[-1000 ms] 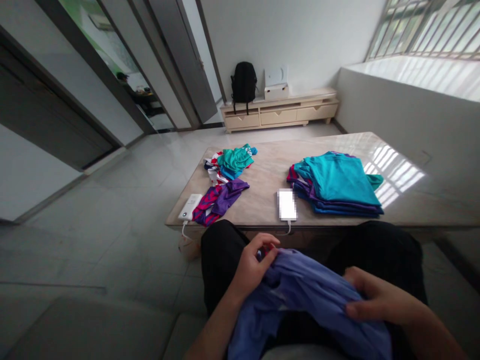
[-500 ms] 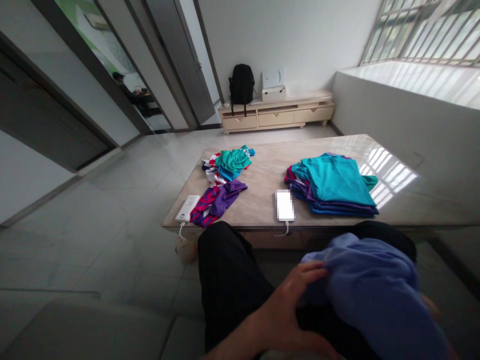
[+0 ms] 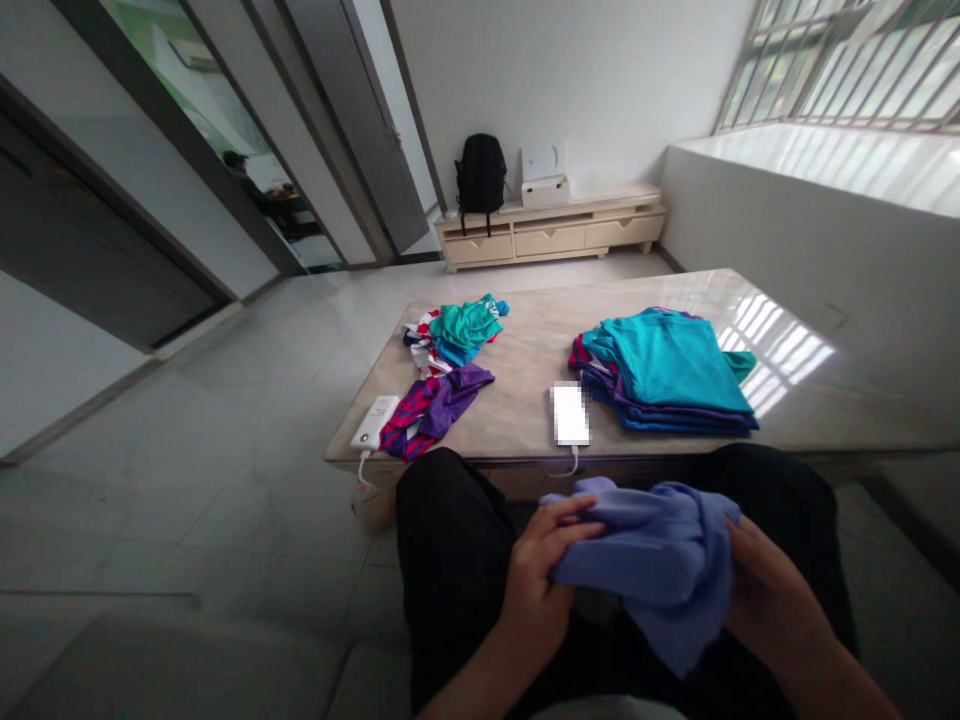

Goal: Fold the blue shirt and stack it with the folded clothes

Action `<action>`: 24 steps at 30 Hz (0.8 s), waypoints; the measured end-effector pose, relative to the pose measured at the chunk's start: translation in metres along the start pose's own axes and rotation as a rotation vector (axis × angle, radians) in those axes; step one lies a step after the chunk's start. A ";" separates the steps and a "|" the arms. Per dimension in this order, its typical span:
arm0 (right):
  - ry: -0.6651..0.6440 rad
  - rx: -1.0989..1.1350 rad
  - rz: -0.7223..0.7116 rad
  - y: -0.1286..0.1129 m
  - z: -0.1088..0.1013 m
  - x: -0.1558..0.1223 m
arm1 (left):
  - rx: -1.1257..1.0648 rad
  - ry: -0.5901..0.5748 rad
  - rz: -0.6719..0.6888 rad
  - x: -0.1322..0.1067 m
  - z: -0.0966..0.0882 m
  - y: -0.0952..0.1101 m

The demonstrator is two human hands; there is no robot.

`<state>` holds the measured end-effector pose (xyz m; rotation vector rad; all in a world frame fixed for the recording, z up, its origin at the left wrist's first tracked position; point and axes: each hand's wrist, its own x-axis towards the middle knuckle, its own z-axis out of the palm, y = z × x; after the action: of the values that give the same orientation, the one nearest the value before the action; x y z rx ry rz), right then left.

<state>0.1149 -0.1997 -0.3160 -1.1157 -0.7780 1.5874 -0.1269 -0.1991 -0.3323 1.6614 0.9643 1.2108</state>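
Observation:
A crumpled blue-violet cloth (image 3: 660, 550), which looks like a garment, hangs between my two hands above my lap. My left hand (image 3: 547, 560) is closed on its left edge, fingers over the top. On the other side my right hand (image 3: 765, 575) grips the bundle, with most of its fingers hidden behind the fabric. One corner of the cloth droops between my knees. On the table ahead lies a stack of folded clothes (image 3: 667, 360), turquoise on top with purple and blue layers under it.
At the table's left are a loose heap of clothes (image 3: 465, 325) and a purple-and-red garment (image 3: 439, 405). A white power bank (image 3: 375, 422) with a cable sits near the left edge, and a blurred-out white device (image 3: 570, 413) near the front. A backpack (image 3: 481, 172) stands on the far cabinet (image 3: 551, 237).
The blue-violet cloth has moved left and been gathered into a smaller bundle. My left hand has risen, and my right hand has come into plain sight gripping the right side.

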 end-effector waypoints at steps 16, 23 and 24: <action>0.245 0.046 0.217 -0.021 -0.018 0.034 | 0.215 0.275 -0.170 0.006 -0.029 0.011; 0.262 -0.058 0.235 -0.003 -0.015 0.035 | 0.241 0.231 -0.035 0.001 -0.024 0.009; 0.203 -0.128 0.217 -0.003 -0.013 0.033 | 0.254 0.225 -0.015 0.001 -0.024 0.008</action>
<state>0.1255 -0.1676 -0.3277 -1.4714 -0.6466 1.5872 -0.1491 -0.1964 -0.3197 1.7332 1.3128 1.3293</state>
